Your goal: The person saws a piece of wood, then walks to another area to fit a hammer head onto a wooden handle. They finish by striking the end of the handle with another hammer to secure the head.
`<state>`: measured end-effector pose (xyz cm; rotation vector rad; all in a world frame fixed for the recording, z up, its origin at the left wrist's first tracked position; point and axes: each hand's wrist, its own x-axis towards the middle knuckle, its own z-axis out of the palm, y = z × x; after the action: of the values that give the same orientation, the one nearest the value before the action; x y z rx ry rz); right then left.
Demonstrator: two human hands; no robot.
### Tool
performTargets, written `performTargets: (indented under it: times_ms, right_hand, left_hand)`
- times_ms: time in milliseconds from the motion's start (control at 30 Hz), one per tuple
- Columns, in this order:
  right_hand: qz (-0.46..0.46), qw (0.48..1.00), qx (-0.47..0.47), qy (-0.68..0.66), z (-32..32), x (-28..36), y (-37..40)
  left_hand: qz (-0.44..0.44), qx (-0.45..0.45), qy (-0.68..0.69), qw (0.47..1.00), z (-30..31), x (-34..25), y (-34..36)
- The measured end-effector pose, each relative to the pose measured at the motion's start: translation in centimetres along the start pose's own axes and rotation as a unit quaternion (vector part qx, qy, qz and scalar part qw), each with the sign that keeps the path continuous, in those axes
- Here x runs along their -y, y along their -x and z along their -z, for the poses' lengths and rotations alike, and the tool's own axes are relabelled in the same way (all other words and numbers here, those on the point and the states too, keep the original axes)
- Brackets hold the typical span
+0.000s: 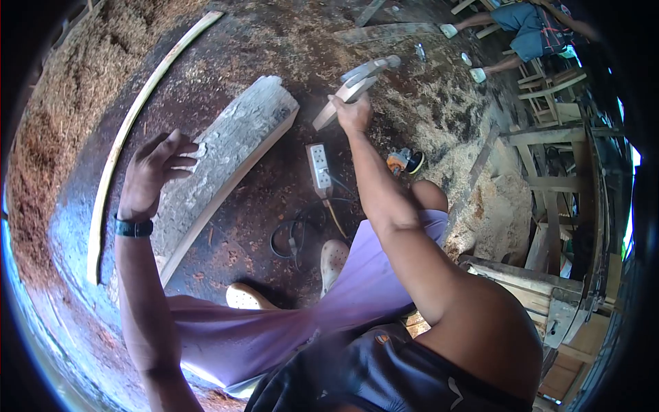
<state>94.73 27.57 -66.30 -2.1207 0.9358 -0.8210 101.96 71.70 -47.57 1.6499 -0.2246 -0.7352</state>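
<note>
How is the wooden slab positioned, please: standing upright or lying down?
Lying down: the wooden slab stretches lengthwise along the floor, its rough grey face upward.

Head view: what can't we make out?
Head view:
- Held wooden piece: gripped section, covered by the right hand.
- Left hand: contact with the timber slab unclear; their overlap hides any gap.
- Other person: head, lost at the dark lens edge.

Pwr strip (318, 169) btwn timber slab (226, 147) (L) & pwr tool (397, 163) (R), wood strip (123, 140) far L.
</note>
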Motion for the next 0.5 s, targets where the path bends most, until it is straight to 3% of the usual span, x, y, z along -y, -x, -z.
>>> performTargets:
  times_ms: [100,167,300,333,367,433,467,500]
  right_hand:
    - [-0.014,0.998,-0.032,-0.052,0.8,3.0,0.3]
    - [0.019,0.999,0.019,-0.047,0.6,2.7,-0.6]
    - [0.082,0.994,-0.022,-0.071,2.2,5.7,-2.9]
    - [0.065,0.996,-0.038,-0.057,3.5,8.3,-3.3]
    - [0.128,0.987,-0.052,-0.082,5.2,10.8,-4.0]
    - [0.151,0.986,-0.025,-0.066,8.5,15.1,-5.1]
    - [0.121,0.992,-0.014,-0.022,9.0,15.2,-6.4]
    - [0.154,0.985,-0.069,-0.038,9.7,16.8,-6.1]
  left_hand:
    - [0.000,-0.004,-0.002,1.000,0.4,0.2,0.0]
    - [-0.004,0.002,0.003,1.000,0.7,0.3,0.0]
    - [0.002,-0.018,0.009,1.000,1.0,0.4,0.1]
    - [0.007,-0.018,0.007,1.000,1.1,0.4,0.0]
    - [0.001,-0.016,0.007,1.000,1.1,0.4,-0.1]
    - [0.000,-0.011,0.003,1.000,1.0,0.5,-0.2]
    - [0.006,-0.009,0.001,1.000,1.1,0.6,-0.3]
    - [0.010,-0.009,-0.003,1.000,1.1,0.7,-0.5]
